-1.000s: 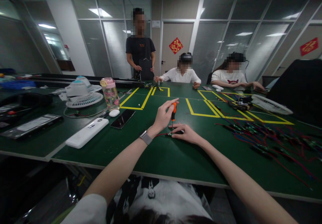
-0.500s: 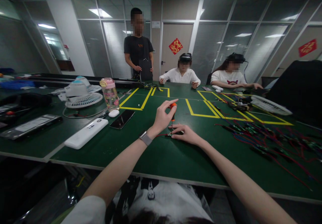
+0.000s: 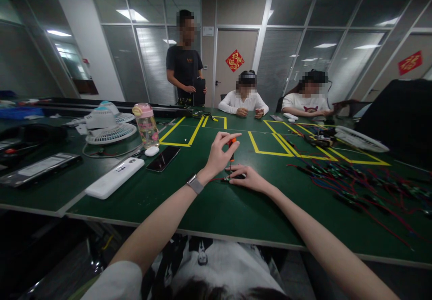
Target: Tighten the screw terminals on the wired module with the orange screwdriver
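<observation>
— First, the left hand (image 3: 219, 154)?
— Raised just above the worktop (image 3: 236, 214), thumb and fingertips pinching the top of the screwdriver (image 3: 231, 144) by its orange handle. Shaft upright, tip down beside the right hand (image 3: 249, 178). Grey watch (image 3: 195, 184) on the wrist.
— And that right hand?
— Laid flat, fingers close together, pressing a small part (image 3: 228, 179) onto the green surface near the middle. Red wire trailing left from under it.
— Moving outward, to the left?
— Dark phone (image 3: 164, 158) lying face up, then a white power bank (image 3: 114, 177) nearer the edge. Farther back, a white mouse (image 3: 151, 151), a clear bottle with a pink lid (image 3: 146, 124) and a white desk fan (image 3: 106, 127) tipped onto its grille.
— To the right?
— A loose tangle of red and blue wires (image 3: 354, 178), well apart from both hands. Beyond it, yellow tape lines (image 3: 270, 145) and another white fan (image 3: 361, 140).
— At the far side?
— Two seated people in white tops (image 3: 243, 102), hands on the worktop, and one standing person in a dark shirt (image 3: 185, 66), holding something dark.
</observation>
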`<state>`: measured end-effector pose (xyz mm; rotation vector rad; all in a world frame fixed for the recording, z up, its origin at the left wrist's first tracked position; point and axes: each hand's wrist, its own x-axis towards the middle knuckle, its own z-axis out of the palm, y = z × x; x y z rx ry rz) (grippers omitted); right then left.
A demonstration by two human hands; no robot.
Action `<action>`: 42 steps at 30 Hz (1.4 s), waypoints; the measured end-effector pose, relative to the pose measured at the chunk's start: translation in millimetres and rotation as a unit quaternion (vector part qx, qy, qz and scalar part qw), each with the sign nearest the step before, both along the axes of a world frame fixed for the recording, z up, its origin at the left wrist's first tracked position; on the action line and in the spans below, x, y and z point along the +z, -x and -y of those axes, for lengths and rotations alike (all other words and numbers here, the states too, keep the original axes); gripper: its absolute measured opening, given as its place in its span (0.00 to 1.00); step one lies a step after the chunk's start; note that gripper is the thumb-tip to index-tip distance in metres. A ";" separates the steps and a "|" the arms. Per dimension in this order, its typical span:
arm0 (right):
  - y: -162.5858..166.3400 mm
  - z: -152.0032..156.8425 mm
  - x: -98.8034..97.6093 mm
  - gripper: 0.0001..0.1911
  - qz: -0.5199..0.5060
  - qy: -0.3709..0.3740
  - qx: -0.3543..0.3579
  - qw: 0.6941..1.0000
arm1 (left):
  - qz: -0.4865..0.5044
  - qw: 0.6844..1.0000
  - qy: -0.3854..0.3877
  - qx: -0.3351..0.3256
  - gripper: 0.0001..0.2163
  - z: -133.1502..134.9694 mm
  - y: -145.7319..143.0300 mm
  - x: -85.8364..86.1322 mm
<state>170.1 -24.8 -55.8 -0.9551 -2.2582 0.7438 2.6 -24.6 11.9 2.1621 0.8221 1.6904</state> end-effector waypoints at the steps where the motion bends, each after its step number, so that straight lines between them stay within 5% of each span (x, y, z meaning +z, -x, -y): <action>1: -0.1 0.0 0.1 0.12 0.001 0.000 0.001 1.000 | 0.002 1.000 0.004 -0.015 0.13 -0.1 -0.1 0.0; 4: 0.0 0.1 -0.3 0.13 0.004 -0.001 -0.003 1.000 | 0.012 0.999 0.013 -0.041 0.15 -0.8 -0.9 -0.5; 10: 0.5 -0.1 -1.0 0.13 0.006 -0.002 -0.009 1.000 | 0.006 1.000 -0.011 0.027 0.12 0.6 -0.9 0.0; 16: 0.2 0.3 -0.3 0.13 0.001 0.003 -0.006 1.000 | 0.029 0.999 0.017 -0.038 0.14 -0.4 0.7 -0.4; 22: 0.5 -0.2 -1.3 0.12 -0.001 0.005 -0.009 1.000 | 0.017 0.999 -0.012 0.028 0.10 -0.1 0.4 -0.8; 30: 0.6 1.0 0.5 0.13 0.005 0.004 -0.009 1.000 | 0.048 0.996 0.035 -0.062 0.16 -4.7 0.5 -3.9; 38: -0.2 -1.5 -3.4 0.13 -0.002 0.001 -0.005 1.000 | 0.028 0.998 -0.007 0.050 0.09 -1.2 0.0 -0.9; 42: 0.3 -0.6 -2.2 0.13 -0.001 0.000 -0.006 1.000 | 0.028 1.000 0.011 0.004 0.12 -4.3 1.0 -2.5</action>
